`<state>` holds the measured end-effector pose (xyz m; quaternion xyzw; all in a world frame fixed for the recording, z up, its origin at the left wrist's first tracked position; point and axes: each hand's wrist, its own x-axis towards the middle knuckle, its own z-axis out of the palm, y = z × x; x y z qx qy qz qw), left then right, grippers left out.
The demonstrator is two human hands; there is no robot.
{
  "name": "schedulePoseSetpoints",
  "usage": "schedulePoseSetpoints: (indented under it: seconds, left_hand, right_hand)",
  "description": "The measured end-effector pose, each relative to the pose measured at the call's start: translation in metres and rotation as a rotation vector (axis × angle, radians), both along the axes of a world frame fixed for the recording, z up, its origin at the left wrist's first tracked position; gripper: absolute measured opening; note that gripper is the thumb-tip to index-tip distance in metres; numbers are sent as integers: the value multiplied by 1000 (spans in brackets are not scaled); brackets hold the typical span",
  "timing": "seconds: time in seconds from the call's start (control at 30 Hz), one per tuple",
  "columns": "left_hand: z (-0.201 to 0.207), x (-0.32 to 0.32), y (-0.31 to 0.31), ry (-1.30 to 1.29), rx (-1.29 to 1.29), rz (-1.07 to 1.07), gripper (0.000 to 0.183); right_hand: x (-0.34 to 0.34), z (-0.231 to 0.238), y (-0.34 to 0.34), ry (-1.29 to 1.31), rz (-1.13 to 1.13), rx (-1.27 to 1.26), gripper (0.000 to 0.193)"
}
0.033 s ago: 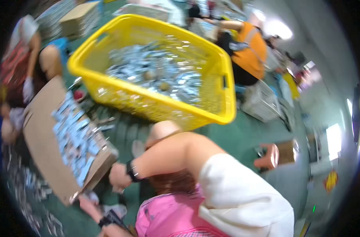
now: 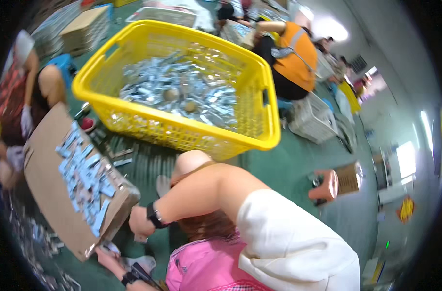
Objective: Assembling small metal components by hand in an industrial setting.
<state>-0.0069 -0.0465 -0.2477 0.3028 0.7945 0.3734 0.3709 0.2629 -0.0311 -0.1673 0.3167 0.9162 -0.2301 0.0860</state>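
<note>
My right hand point(image 2: 141, 223), a black strap on its wrist, is curled closed beside the near right side of a cardboard box point(image 2: 44, 157). A small pale bit shows below its fingertips, too small to name. At the box's near bottom corner is my left hand point(image 2: 108, 255), also with a black wrist strap. Its fingers are bent around something whitish that I cannot make out. Many small light-blue strips point(image 2: 87, 167) lie loosely heaped on the box top. Behind the box stands a large yellow plastic basket point(image 2: 182, 133), holding a heap of similar blue pieces point(image 2: 155, 82).
To the left sits a person with a gloved hand point(image 2: 27, 121); farther back is a person in an orange vest point(image 2: 294, 60). A white crate point(image 2: 313, 116) and an orange stool point(image 2: 326, 185) stand on the right. Scattered pieces point(image 2: 41, 237) cover the lower left floor.
The whole view has shifted slightly and is sharper now. Both hands keep nearly the same places beside the box. The strips on it look unchanged.
</note>
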Motion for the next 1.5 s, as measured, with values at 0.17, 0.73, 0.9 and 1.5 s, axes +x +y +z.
schedulePoseSetpoints:
  seconds: [0.17,0.73,0.9,1.5]
  left_hand:
    - [-8,14,8,-226,-46,129,43]
    - [59,46,4,58,-122,-148,63]
    - [57,47,6,38,-122,-85,63]
    - [54,45,2,-58,-59,-19,49]
  right_hand:
    - [7,9,-5,-136,50,-28,16]
    - [-3,32,-7,-217,178,-101,24]
    - [-5,22,-6,-213,164,-81,22]
    - [-9,12,-10,-210,166,-55,23]
